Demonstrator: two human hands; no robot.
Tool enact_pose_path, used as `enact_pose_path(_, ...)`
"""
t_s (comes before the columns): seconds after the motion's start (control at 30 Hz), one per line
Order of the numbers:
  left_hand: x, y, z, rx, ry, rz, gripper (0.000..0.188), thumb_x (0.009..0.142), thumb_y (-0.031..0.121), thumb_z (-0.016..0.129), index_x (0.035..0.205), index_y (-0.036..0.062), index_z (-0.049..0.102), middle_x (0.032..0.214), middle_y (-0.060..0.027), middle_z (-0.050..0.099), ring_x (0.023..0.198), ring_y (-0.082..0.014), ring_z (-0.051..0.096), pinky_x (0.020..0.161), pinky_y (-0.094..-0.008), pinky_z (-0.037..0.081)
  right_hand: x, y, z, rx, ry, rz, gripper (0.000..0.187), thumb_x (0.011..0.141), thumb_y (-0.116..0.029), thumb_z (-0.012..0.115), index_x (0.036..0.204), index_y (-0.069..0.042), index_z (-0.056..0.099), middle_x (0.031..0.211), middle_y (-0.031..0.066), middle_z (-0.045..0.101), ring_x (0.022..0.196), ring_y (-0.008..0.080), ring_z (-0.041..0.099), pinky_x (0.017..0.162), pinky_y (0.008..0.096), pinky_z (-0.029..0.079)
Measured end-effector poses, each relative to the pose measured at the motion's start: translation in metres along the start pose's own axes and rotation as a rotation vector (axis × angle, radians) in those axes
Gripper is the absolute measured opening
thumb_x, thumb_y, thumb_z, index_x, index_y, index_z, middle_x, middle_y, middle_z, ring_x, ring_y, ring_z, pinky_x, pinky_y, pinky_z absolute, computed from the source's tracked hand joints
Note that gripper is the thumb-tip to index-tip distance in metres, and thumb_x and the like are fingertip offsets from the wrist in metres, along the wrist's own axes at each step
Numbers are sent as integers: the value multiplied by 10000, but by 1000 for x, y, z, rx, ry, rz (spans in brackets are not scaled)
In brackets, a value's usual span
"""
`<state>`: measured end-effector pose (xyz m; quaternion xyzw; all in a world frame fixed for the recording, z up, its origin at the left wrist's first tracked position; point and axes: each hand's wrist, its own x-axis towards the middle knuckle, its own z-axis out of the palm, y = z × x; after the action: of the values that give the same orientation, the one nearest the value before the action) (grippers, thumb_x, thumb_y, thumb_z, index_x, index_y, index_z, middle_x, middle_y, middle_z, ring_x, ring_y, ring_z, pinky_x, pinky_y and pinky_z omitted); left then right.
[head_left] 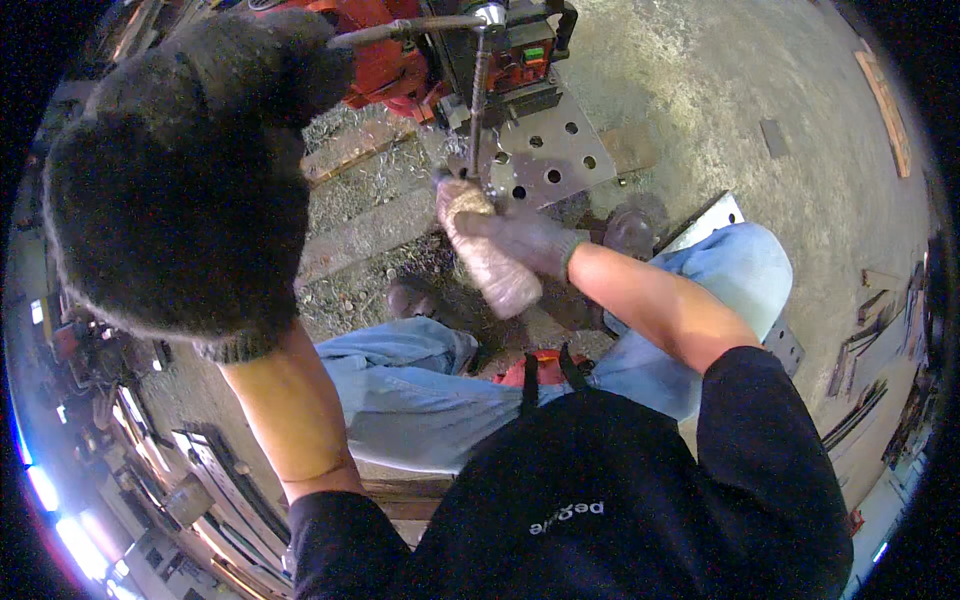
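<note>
My left hand [190, 180], in a thick dark glove, is raised close to the camera at the upper left. Its fingers curl at the end of a metal lever handle [400, 32], which runs right to a round hub on a red and black drilling machine [510, 60]. My right hand [525, 238], in a grey glove, grips a pale, stained squeeze bottle [490, 255]. The bottle leans with its narrow end up, beside the lower end of a long thin metal rod [479, 110] hanging from the hub. Just beyond lies a steel plate [560, 135] with several round holes.
Metal shavings [345, 240] cover the wooden slats [365, 235] and ground left of the plate. My shoes and jeans [400, 390] frame the work spot. A wooden board [884, 112] lies on the concrete floor at far right. Long metal stock [225, 480] is piled at lower left.
</note>
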<state>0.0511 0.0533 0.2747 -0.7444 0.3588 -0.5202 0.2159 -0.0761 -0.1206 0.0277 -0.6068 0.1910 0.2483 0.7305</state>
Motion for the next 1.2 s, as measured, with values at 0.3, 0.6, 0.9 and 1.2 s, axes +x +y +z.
enact_pose_path(0.3, -4, 0, -13, -98, -38, -50, 360, 848, 430, 703, 1121, 215, 608, 1146, -14, 588, 1094, -232, 527, 943, -414, 337, -51, -46, 16, -773, 0, -328, 422, 983, -391, 550, 1239, -56, 565, 1067, 72, 637, 930, 193, 626, 881, 325, 497)
enact_pose_path(0.6, 12, -8, 9, 108, 131, 127, 285, 831, 547, 702, 855, 263, 695, 837, 38, 676, 792, -201, 641, 663, -367, 504, -32, -17, 11, 728, -284, 72, 482, 923, -491, 649, 1224, -126, 557, 945, 2, 639, 775, 77, 605, 669, 276, 518)
enact_pose_path(0.9, 2, -5, 18, -15, 157, 35, 295, 871, 493, 654, 945, 214, 709, 883, -19, 693, 827, -241, 663, 709, -394, 535, -78, -62, -21, -722, 542, -561, 446, 898, -453, 681, 1158, -104, 582, 963, 26, 639, 842, 148, 627, 726, 302, 523)
enact_pose_path(1.2, -4, 16, 18, -759, 87, -158, 326, 933, 446, 584, 991, 141, 682, 952, -71, 694, 884, -252, 675, 764, -395, 560, -5, 150, -98, 405, 426, 165, 551, 852, -462, 725, 1213, -67, 596, 1005, 79, 694, 827, 208, 678, 739, 369, 557)
